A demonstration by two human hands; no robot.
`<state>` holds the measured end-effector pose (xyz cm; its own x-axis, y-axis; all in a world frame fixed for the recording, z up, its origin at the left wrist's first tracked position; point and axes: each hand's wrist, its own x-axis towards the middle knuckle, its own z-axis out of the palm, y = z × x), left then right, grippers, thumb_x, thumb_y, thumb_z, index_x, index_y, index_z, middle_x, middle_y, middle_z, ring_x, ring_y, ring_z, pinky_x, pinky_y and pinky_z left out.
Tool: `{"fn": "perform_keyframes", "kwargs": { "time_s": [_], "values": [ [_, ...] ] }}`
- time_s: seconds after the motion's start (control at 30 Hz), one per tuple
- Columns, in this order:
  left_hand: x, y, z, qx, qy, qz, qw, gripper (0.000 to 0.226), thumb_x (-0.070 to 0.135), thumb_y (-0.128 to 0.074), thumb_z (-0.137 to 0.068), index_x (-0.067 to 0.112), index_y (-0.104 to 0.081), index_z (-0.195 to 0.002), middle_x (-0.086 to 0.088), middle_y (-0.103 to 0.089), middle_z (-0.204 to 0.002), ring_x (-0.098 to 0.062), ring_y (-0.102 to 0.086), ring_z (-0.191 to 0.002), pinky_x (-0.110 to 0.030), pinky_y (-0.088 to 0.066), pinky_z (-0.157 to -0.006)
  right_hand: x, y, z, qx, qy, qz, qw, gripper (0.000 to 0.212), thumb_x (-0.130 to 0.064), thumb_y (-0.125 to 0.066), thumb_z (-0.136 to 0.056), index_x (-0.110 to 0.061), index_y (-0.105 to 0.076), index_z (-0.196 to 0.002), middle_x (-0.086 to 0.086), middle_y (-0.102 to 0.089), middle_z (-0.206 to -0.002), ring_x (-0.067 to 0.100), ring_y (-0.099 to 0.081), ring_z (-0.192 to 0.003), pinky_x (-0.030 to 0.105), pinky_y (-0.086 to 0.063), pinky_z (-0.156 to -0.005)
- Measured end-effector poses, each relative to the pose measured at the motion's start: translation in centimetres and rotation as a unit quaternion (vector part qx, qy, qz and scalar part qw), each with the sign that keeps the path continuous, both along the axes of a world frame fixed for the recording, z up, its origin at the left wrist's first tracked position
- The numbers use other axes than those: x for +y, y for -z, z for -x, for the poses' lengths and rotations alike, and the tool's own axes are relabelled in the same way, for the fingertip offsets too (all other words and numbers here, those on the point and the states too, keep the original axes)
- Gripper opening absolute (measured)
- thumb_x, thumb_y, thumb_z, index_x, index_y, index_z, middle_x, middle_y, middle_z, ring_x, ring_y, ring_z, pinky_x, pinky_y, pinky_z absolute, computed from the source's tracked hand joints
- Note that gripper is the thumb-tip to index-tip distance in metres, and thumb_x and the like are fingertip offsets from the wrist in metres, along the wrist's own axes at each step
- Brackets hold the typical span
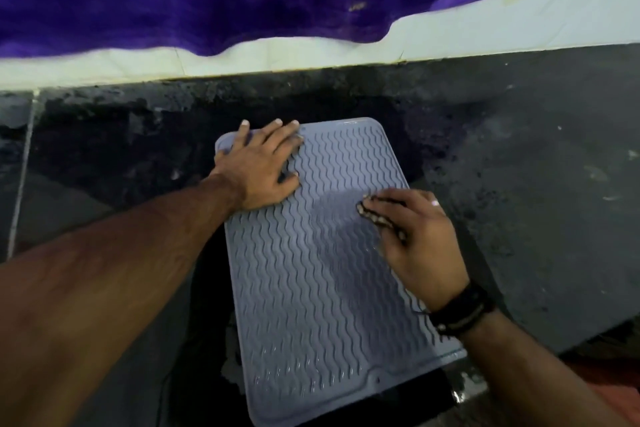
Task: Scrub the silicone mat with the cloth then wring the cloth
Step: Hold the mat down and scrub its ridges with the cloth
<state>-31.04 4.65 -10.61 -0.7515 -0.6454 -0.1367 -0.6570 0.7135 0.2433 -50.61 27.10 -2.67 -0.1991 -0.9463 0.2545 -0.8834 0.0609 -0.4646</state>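
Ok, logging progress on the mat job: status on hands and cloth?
Left hand flat on the silicone mat, far corner, pinning it. Right hand grips the cloth, pressed to mat's right side. Nothing in the way.

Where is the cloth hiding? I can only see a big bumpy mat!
Find the grey-blue silicone mat with wavy ridges, lying on the dark wet floor. The left hand lies flat on its far corner; the right hand is over its right edge. The cloth is the small dark scrap with pale spots peeking from under the right hand's fingers, the only spotted thing there.
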Motion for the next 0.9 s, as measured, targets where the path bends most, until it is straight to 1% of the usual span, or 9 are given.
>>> {"fn": "perform_keyframes", "kwargs": {
  "time_s": [0.07,0.17,0.23,0.3,0.4,0.53,0.7,0.8,0.9],
  "values": [
    [-0.1,0.2,0.3,-0.007,-0.006,-0.022,1.000,0.092,0.074,-0.016,-0.090,0.036,-0.013,-0.174,0.017,0.007,-0.182,-0.013,0.008,-0.168,-0.064,0.005,-0.132,-3.5,1.3,0.8,0.008,0.009,-0.002,1.000,0.032,0.000,-0.067,-0.077,-0.016,-0.076,-0.104,0.002,-0.068,-0.110,0.023,-0.058,-0.101,0.033,-0.050,-0.090],
    [0.1,0.7,0.4,-0.027,-0.029,-0.034,0.999,0.091,0.086,-0.006,-0.086,0.053,0.001,-0.170,0.024,0.014,-0.180,-0.017,0.015,-0.168,-0.071,-0.002,-0.130,-8.4,3.0,1.9,0.025,0.016,0.002,1.000,0.028,-0.003,-0.065,-0.079,-0.014,-0.076,-0.103,0.004,-0.069,-0.108,0.024,-0.060,-0.098,0.037,-0.050,-0.090],
    [0.3,0.8,0.4,-0.034,-0.027,-0.026,0.999,0.085,0.087,-0.003,-0.087,0.059,0.009,-0.167,0.026,0.017,-0.178,-0.018,0.017,-0.167,-0.072,0.002,-0.129,-11.3,3.8,2.5,0.042,0.017,-0.007,0.999,0.028,-0.005,-0.062,-0.081,-0.013,-0.075,-0.105,0.006,-0.069,-0.109,0.028,-0.059,-0.098,0.039,-0.049,-0.090],
    [0.4,0.7,0.4,-0.037,-0.030,-0.016,0.999,0.082,0.087,-0.003,-0.088,0.062,0.012,-0.164,0.026,0.017,-0.178,-0.019,0.017,-0.167,-0.070,0.003,-0.127,-13.7,4.2,2.8,0.060,0.013,-0.017,0.998,0.030,-0.007,-0.059,-0.082,-0.012,-0.073,-0.108,0.008,-0.067,-0.111,0.031,-0.058,-0.099,0.040,-0.049,-0.090],
    [0.5,0.6,0.7,-0.048,-0.063,-0.039,0.996,0.083,0.091,-0.004,-0.084,0.067,0.013,-0.162,0.020,0.015,-0.181,-0.031,0.016,-0.168,-0.077,-0.008,-0.125,-16.1,4.3,2.6,0.092,-0.004,-0.039,0.995,0.037,-0.008,-0.055,-0.086,-0.015,-0.068,-0.119,0.007,-0.064,-0.119,0.033,-0.053,-0.107,0.043,-0.048,-0.093],
    [0.6,0.6,0.9,-0.056,-0.082,-0.053,0.994,0.088,0.092,-0.005,-0.079,0.068,0.012,-0.161,0.016,0.013,-0.182,-0.036,0.015,-0.167,-0.080,-0.015,-0.123,-16.8,4.7,2.1,0.159,-0.029,-0.094,0.982,0.042,-0.016,-0.047,-0.090,-0.023,-0.060,-0.129,0.001,-0.056,-0.133,0.031,-0.049,-0.119,0.040,-0.044,-0.099],
    [0.7,0.4,0.7,-0.044,-0.086,-0.063,0.993,0.085,0.092,-0.010,-0.081,0.069,0.010,-0.160,0.016,0.013,-0.181,-0.039,0.016,-0.167,-0.082,-0.016,-0.120,-15.6,4.8,2.4,0.164,-0.026,-0.097,0.981,0.037,-0.018,-0.050,-0.088,-0.023,-0.066,-0.121,-0.001,-0.061,-0.125,0.029,-0.051,-0.114,0.040,-0.041,-0.098],
    [0.7,0.5,0.6,-0.038,-0.080,-0.059,0.994,0.086,0.093,-0.006,-0.080,0.069,0.010,-0.161,0.018,0.013,-0.181,-0.035,0.017,-0.167,-0.081,-0.014,-0.121,-15.8,4.8,2.6,0.176,-0.026,-0.093,0.980,0.037,-0.018,-0.047,-0.090,-0.022,-0.066,-0.121,0.000,-0.061,-0.126,0.029,-0.049,-0.115,0.040,-0.041,-0.099],
    [0.7,0.6,0.7,-0.042,-0.063,-0.044,0.996,0.086,0.094,-0.004,-0.082,0.066,0.008,-0.163,0.022,0.012,-0.180,-0.028,0.016,-0.168,-0.081,-0.012,-0.123,-17.5,4.5,2.0,0.158,-0.012,-0.099,0.982,0.039,-0.015,-0.044,-0.092,-0.020,-0.064,-0.125,0.002,-0.058,-0.129,0.029,-0.047,-0.118,0.040,-0.045,-0.096]
  ]
}}
